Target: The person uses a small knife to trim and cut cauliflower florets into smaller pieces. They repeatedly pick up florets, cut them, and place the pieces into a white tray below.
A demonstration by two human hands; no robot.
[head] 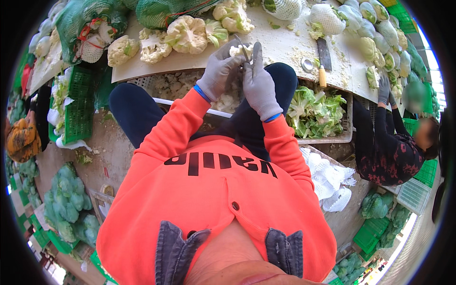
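Note:
My left hand (216, 74), in a grey glove, grips a small white cauliflower piece (236, 51) above the near edge of the table. My right hand (262, 89), gloved the same way, holds a small knife (244, 51) with a thin dark blade. The blade lies across the cauliflower piece; the handle is mostly hidden by the fingers. Just beyond the hands, trimmed cauliflower heads (187, 34) sit in a row on the pale tabletop (265, 37). Below, between my knees, a white-rimmed crate (219, 113) holds many cut florets (224, 102).
A wooden-handled cleaver (324, 55) and a round metallic ring (307, 64) lie on the table to the right. Leaves (317, 114) fill a crate by my right knee. Net-wrapped cauliflowers (326, 17) crowd the far side. A gloved co-worker (392, 153) sits at right.

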